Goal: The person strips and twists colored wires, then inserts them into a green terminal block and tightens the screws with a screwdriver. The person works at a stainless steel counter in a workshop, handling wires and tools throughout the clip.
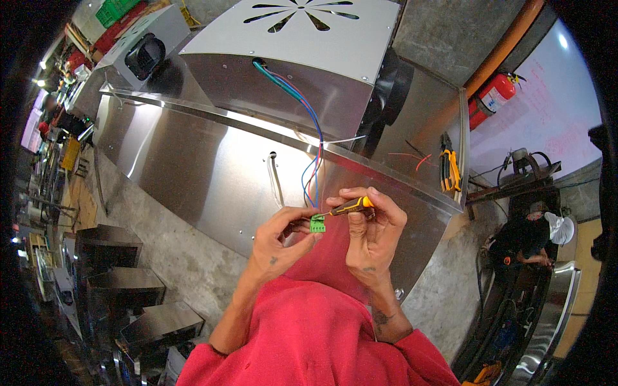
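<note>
Between the thumb and fingers of my left hand is a small green terminal block with a row of dark openings. My right hand grips a small screwdriver with a black and yellow handle; its tip points left and meets the top of the block, though I cannot tell whether it sits in a screw. Blue, red and dark wires come out of a hole in the metal housing and hang down to the block. Their ends are partly hidden by my left fingers.
Yellow-handled pliers and red and dark wire scraps lie on the steel top at right. A white cable leaves a hole in the steel front panel. A fire extinguisher stands beyond; another person works at far right.
</note>
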The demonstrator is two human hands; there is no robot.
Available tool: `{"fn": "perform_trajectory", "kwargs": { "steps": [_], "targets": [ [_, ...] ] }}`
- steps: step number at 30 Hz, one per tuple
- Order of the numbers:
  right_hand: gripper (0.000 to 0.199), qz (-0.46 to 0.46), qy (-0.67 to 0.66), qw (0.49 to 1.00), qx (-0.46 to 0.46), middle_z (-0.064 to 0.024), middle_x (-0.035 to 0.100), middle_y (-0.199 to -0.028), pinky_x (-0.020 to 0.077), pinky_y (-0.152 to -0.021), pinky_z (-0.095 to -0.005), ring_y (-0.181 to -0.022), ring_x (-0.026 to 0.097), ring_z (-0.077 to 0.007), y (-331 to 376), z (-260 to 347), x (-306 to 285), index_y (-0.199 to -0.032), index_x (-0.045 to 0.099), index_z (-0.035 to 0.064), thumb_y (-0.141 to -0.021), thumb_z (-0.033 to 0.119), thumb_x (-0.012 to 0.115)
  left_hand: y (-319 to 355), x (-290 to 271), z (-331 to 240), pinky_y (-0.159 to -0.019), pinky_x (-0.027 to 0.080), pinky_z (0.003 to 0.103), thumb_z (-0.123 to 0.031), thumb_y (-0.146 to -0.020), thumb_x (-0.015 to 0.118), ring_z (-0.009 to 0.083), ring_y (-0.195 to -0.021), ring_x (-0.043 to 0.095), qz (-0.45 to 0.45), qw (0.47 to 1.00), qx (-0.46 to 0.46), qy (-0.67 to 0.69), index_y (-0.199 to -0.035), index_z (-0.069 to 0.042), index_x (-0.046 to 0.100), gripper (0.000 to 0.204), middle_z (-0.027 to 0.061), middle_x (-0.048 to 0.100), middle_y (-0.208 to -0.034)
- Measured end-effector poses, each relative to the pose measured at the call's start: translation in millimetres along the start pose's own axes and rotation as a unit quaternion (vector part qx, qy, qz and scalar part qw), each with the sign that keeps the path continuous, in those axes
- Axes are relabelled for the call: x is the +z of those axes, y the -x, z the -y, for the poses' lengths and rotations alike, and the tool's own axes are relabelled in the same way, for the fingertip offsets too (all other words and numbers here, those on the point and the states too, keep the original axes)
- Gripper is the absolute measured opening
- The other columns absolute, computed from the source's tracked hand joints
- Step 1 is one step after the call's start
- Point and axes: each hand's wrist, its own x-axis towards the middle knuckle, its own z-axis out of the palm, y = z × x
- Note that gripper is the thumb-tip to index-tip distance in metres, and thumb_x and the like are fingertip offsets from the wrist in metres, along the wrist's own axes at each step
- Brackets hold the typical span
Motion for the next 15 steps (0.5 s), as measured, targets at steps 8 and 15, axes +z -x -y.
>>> {"fn": "perform_trajectory", "kwargs": {
  "steps": [8,15],
  "targets": [
    [0.039,0.049,0.017,0.999,-0.017,-0.0233,0.064,-0.129,0.0594,-0.097,-0.0433,-0.11,0.073,-0.0308,-7,-3,-8,-0.148,0.04,0.0095,-0.111,0.007,0.054,-3,-4,6,-0.099,0.056,0.03,0.0,-0.092,0.078,0.0149,-0.11,0.068,0.022,1.0,-0.004,0.018,-0.136,0.003,0.067,0.046,0.0096,0.069,-0.124],
    [0.041,0.047,0.008,0.999,-0.019,-0.0227,0.064,-0.128,0.0598,-0.097,-0.0437,-0.108,0.074,-0.0311,-11,-7,-6,-0.149,0.041,0.0096,-0.111,0.007,0.055,-2,-11,3,-0.102,0.055,0.03,0.0,-0.1,0.071,0.0141,-0.111,0.067,0.043,0.994,-0.05,0.09,-0.14,0.004,0.064,0.041,0.0092,0.067,-0.125]
  ]
}}
